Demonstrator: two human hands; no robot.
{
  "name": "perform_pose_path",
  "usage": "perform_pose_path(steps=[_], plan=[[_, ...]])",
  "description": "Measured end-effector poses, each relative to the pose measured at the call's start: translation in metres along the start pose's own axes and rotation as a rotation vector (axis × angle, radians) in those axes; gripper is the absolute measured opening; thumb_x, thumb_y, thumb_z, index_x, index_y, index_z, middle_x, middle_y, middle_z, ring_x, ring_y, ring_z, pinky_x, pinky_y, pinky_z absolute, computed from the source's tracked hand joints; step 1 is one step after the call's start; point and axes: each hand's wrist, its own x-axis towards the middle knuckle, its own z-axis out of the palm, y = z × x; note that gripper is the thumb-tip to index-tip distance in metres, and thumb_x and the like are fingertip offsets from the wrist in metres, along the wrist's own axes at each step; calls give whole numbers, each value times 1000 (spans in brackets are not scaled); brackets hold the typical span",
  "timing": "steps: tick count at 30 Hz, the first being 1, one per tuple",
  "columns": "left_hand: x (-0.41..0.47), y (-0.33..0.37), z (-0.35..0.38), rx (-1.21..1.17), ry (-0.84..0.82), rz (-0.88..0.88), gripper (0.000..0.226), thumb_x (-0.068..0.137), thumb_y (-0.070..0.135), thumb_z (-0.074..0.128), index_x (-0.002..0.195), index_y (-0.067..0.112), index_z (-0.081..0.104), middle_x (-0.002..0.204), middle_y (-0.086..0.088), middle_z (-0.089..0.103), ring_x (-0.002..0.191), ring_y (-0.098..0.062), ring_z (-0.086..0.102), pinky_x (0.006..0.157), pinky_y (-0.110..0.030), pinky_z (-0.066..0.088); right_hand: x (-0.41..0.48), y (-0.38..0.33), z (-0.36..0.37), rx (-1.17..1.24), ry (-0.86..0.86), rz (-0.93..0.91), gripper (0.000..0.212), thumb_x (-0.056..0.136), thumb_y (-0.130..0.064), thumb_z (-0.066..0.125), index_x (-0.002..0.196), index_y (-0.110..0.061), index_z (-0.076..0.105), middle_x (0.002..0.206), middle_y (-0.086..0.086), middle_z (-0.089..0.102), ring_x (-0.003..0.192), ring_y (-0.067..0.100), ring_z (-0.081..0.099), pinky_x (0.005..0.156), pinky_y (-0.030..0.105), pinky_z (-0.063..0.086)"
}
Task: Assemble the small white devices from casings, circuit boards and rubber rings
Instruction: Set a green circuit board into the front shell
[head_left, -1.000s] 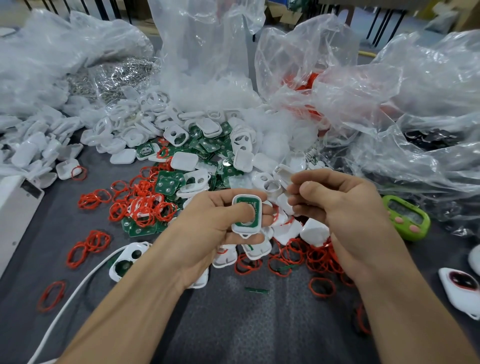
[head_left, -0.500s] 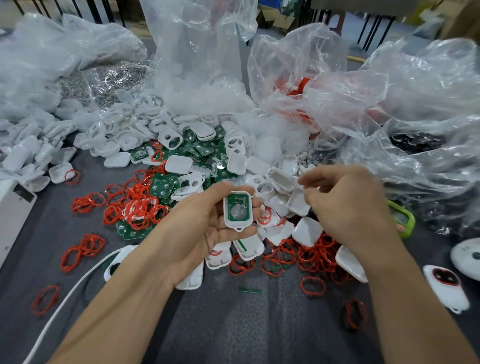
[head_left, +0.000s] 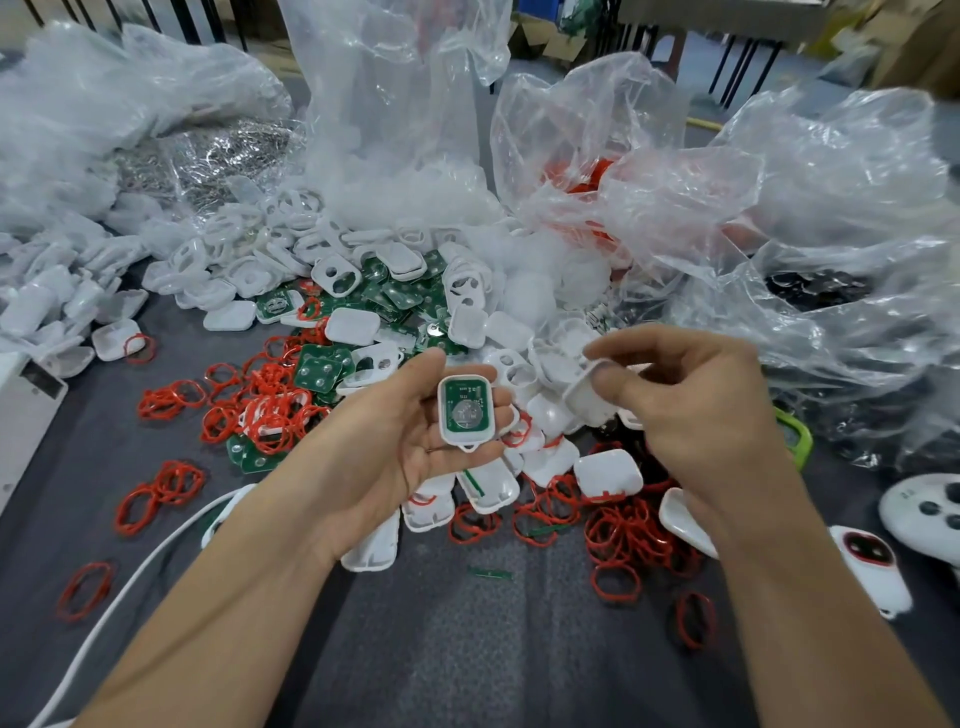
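My left hand (head_left: 395, 447), palm up, holds a white casing half (head_left: 466, 411) with a green circuit board and round coin cell seated in it, thumb at its top edge. Just to its right my right hand (head_left: 696, 410) pinches a white casing cover (head_left: 587, 396) between thumb and fingers, tilted, a little apart from the filled half. Below and behind both hands lie several loose white casings (head_left: 608, 474), green circuit boards (head_left: 318, 370) and red rubber rings (head_left: 270, 405) on the dark grey table (head_left: 467, 649).
Big clear plastic bags (head_left: 831, 234) crowd the back and right. A green device (head_left: 795, 436) lies partly behind my right wrist. Finished white devices (head_left: 870, 564) lie at the right edge. A white cable (head_left: 124, 582) crosses the lower left beside a white machine (head_left: 26, 405).
My right hand has come up from the pile with a white cover pinched in its fingers. My left hand has opened flatter under the casing half with the board.
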Motion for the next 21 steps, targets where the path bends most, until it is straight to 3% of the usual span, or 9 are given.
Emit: perform_pose_path(steps=[2, 4, 8, 10, 12, 15, 18, 21], plan=[[0, -1, 1, 2, -14, -5, 52, 105, 42, 41, 132, 3, 61, 122, -19, 73, 108, -27, 74, 77, -35, 63, -2, -4, 5, 336, -76, 138, 27, 88, 3, 73, 80, -21, 80, 69, -2, 72, 53, 10, 56, 49, 17, 46], [1, -1, 2, 5, -26, -10, 54, 100, 43, 46, 132, 3, 61, 122, -19, 73, 109, -28, 73, 78, -36, 64, -4, -7, 12, 501, -157, 235, 25, 88, 5, 69, 78, -17, 75, 74, 5, 75, 59, 16, 67, 52, 20, 53], [1, -3, 4, 17, -39, -2, 58, 92, 43, 50, 129, 1, 63, 118, -20, 74, 103, -27, 75, 76, -36, 64, -7, -6, 24, 712, -226, 289, 16, 64, 1, 73, 67, -14, 69, 89, 10, 77, 86, 24, 76, 68, 25, 61], [1, -4, 4, 25, -50, 1, 60, 90, 44, 52, 129, 1, 64, 119, -23, 73, 102, -28, 75, 77, -37, 64, -8, -5, 27, 746, -248, 306, 21, 61, 7, 72, 67, -12, 69, 96, 11, 77, 100, 30, 75, 77, 27, 61], [0, -4, 4, 30, -63, -2, 60, 89, 45, 52, 128, 2, 66, 122, -24, 71, 105, -29, 74, 79, -38, 63, -8, -3, 29, 758, -263, 332, 32, 72, 19, 66, 66, -13, 72, 100, 12, 77, 107, 34, 73, 83, 29, 62], [0, -4, 4, 29, -67, -3, 58, 90, 43, 53, 129, 2, 64, 121, -23, 72, 107, -30, 74, 81, -40, 63, -8, -2, 30, 803, -245, 320, 48, 89, 22, 49, 67, -10, 75, 103, 16, 76, 99, 30, 76, 83, 31, 63], [0, -3, 5, 29, -69, 0, 49, 100, 38, 49, 130, 1, 62, 119, -23, 73, 108, -32, 73, 82, -41, 63, -9, 0, 33, 732, -227, 253, 51, 92, 21, 49, 70, -14, 79, 100, 13, 78, 91, 23, 77, 84, 31, 63], [-1, -3, 6, 61, -73, 11, 44, 106, 33, 43, 130, 2, 64, 121, -23, 72, 108, -30, 73, 83, -40, 63, -9, 3, 35, 590, -198, 171, 48, 89, 23, 55, 71, -15, 78, 103, 9, 79, 96, 22, 76, 81, 28, 61]])
